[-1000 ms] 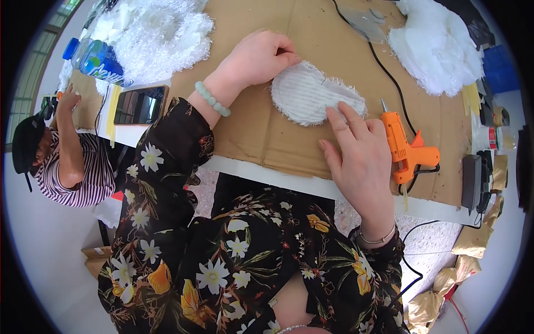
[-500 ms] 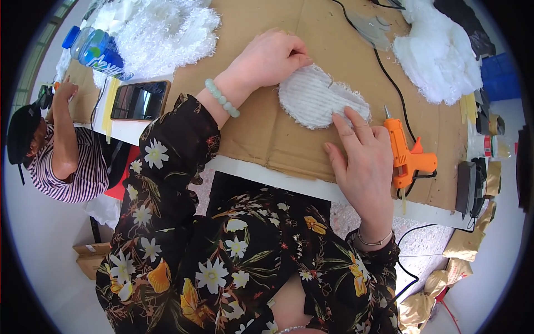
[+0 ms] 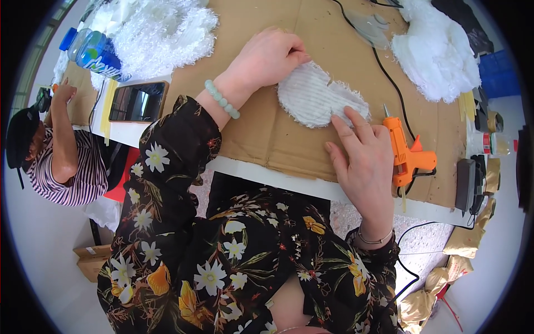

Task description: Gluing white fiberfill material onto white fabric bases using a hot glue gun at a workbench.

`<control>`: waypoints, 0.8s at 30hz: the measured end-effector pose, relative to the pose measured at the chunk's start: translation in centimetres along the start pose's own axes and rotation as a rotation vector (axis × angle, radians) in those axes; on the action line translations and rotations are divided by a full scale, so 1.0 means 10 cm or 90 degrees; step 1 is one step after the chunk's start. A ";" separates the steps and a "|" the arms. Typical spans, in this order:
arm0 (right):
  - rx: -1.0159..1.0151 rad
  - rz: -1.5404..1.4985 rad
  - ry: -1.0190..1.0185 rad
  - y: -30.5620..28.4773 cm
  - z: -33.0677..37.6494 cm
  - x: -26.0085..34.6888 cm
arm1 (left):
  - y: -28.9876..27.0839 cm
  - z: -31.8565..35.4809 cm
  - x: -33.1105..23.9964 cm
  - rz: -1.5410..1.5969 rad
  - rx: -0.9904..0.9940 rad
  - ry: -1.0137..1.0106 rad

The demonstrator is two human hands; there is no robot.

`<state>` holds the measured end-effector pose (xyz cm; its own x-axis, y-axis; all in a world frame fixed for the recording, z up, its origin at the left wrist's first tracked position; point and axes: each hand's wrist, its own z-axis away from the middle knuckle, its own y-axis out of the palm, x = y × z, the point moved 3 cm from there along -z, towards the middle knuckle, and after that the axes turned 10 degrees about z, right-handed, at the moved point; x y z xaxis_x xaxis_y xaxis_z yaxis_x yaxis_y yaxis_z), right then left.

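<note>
A rounded piece of white ribbed fabric [image 3: 308,97] with frayed edges lies on the brown cardboard, a small notch in its upper edge. My left hand [image 3: 272,55] is closed at its top corner, thumb and fingers pinching the edge there; the exact grip is partly hidden. At the fabric's lower right side rests my right hand [image 3: 364,156], its fingers spread and two fingertips touching the cloth. Just right of that hand an orange glue gun [image 3: 409,153] lies on the cardboard, nozzle pointing away from me.
Cardboard [image 3: 250,139] covers the white table. Fluffy white fabric piles [image 3: 161,39] [image 3: 436,53] lie at far left and far right. A blue-capped bottle [image 3: 92,53] and a phone [image 3: 139,102] are on the left. A black cable [image 3: 392,78] crosses the right side. Another person [image 3: 61,150] sits at left.
Both hands and the fabric keep nearly the same place. The whole view has shifted only slightly.
</note>
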<state>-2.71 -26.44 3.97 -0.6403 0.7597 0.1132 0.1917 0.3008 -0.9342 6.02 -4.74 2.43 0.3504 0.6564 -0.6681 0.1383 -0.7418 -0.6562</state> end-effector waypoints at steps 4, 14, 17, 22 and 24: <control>0.003 0.006 0.023 0.03 0.02 -0.07 | 0.10 -0.06 0.06 -0.010 0.014 0.056; -0.019 -0.010 -0.001 0.03 0.03 -0.07 | -0.31 0.50 -0.60 -0.035 -0.005 0.168; -0.022 -0.003 0.004 0.01 0.04 -0.07 | -0.14 0.66 -0.64 -0.150 0.060 0.299; -0.024 -0.005 0.009 0.02 0.06 -0.07 | -0.04 0.71 -0.60 -0.182 0.077 0.343; -0.026 -0.002 0.009 0.03 0.06 -0.06 | -0.01 0.72 -0.56 -0.178 0.107 0.340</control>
<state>-2.72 -27.15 3.45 -0.6302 0.7670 0.1205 0.2207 0.3257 -0.9194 -2.67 -7.33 3.70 0.7428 0.6310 -0.2239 0.1597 -0.4917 -0.8560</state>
